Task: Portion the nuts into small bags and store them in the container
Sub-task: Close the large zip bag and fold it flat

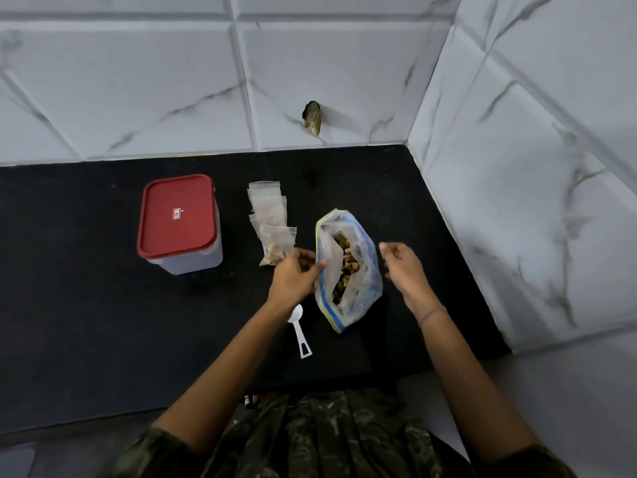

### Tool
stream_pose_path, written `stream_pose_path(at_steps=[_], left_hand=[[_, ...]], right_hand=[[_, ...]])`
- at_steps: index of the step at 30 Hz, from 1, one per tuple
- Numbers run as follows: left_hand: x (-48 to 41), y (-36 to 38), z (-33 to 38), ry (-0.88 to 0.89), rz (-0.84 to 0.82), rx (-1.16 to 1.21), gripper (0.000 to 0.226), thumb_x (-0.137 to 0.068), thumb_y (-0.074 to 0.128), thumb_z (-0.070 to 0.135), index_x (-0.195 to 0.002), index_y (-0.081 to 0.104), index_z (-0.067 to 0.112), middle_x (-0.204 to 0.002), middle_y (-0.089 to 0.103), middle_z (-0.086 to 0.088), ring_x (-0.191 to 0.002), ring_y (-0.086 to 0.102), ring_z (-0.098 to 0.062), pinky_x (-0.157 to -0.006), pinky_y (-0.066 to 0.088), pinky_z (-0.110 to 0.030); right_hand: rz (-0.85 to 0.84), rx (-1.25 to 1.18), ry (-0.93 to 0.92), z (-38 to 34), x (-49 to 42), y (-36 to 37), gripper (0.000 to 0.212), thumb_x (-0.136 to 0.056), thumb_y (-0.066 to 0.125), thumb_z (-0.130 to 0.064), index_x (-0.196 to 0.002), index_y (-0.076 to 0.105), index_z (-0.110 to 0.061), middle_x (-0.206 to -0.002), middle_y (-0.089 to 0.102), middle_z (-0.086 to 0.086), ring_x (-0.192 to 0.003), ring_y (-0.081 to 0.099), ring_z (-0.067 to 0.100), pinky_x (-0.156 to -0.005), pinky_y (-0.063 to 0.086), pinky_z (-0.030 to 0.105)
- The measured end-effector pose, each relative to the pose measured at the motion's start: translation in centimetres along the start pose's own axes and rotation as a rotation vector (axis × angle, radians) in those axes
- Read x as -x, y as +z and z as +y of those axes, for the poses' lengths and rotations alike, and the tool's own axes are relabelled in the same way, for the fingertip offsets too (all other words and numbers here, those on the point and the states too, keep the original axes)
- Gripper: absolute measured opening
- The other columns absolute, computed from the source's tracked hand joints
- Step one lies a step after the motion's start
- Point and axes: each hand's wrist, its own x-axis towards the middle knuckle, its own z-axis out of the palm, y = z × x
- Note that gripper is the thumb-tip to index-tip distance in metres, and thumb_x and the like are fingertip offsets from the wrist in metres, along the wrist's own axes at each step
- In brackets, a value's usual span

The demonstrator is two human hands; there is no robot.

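Black counter (pixel 86 305). Container (pixel 179 219), red lid on, well apart to the L of the left hand (pixel 293 276). Big zip bag (pixel 362 291) lies open btwn both hands, nuts (pixel 346 260) inside. L hand pinches the bag's near-side rim w/ curled fingers. Right hand (pixel 405 267) just beside the bag's other edge, fingers loosely curled, holds nothing. Small bags (pixel 267 201) in a pile beyond the L hand; the nearest one, w/ nuts, is at its fingertips. White scoop (pixel 300 334) on the counter under the L wrist.

Black counter (pixel 86 305), marbled wall tiles (pixel 138 81) — dark ragged patch (pixel 312 118) on one
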Motion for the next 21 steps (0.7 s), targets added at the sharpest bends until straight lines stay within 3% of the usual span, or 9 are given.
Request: stream_pose_path(at_steps=[3,8,12,17,21], left_hand=[[1.1,0.6,-0.9,-0.041,0.023,-0.043,0.020,-0.085,0.072,0.029,-0.091,0.055,0.021,-0.097,0.065,-0.007,-0.082,0.068,-0.018,-0.066,0.061,-0.032],[2.5,0.9,-1.9,-0.075,0.053,-0.165,0.025,-0.082,0.075,0.023,-0.094,0.055,0.015,-0.083,0.061,0.001,-0.070,0.066,-0.013,-0.061,0.060,-0.032],[2.6,1.2,-2.7,-0.103,0.027,-0.209,0.015,-0.088,0.067,0.018,-0.096,0.055,0.015,-0.086,0.062,-0.001,-0.071,0.067,-0.013,-0.068,0.061,-0.037],[2.9,1.3,-2.5,-0.148,0.024,0.081,0.009,-0.097,0.055,0.016,-0.105,0.053,0.012,-0.107,0.062,-0.009,-0.085,0.066,-0.017,-0.064,0.060,-0.032],[3.0,1.0,-1.9,-0.181,0.031,0.274,0.008,-0.100,0.050,0.016,-0.106,0.052,0.011,-0.112,0.063,-0.013,-0.089,0.067,-0.023,-0.066,0.060,-0.038]], right_hand=[[-0.172,-0.158,0.333,2.0,1.4,-0.1,0.029,-0.099,0.040,-0.037,-0.114,0.055,-0.017,-0.107,0.062,0.007,-0.092,0.062,0.018,-0.072,0.054,0.033],[-0.273,-0.314,0.483,3.3,2.7,0.3,0.027,-0.101,0.040,-0.030,-0.106,0.059,-0.012,-0.096,0.064,0.011,-0.086,0.063,0.022,-0.069,0.055,0.033],[-0.334,-0.363,0.473,3.8,3.0,0.6,0.016,-0.095,0.053,-0.026,-0.102,0.063,-0.017,-0.085,0.058,0.005,-0.080,0.056,0.016,-0.073,0.052,0.031],[-0.496,-0.666,0.396,4.1,3.4,0.9,0.017,-0.093,0.054,-0.027,-0.106,0.059,-0.017,-0.113,0.065,0.010,-0.108,0.060,0.025,-0.088,0.051,0.043],[-0.526,-0.722,0.330,3.8,3.4,0.8,0.028,-0.094,0.052,-0.024,-0.119,0.058,-0.012,-0.119,0.064,0.012,-0.109,0.061,0.026,-0.096,0.049,0.045]])
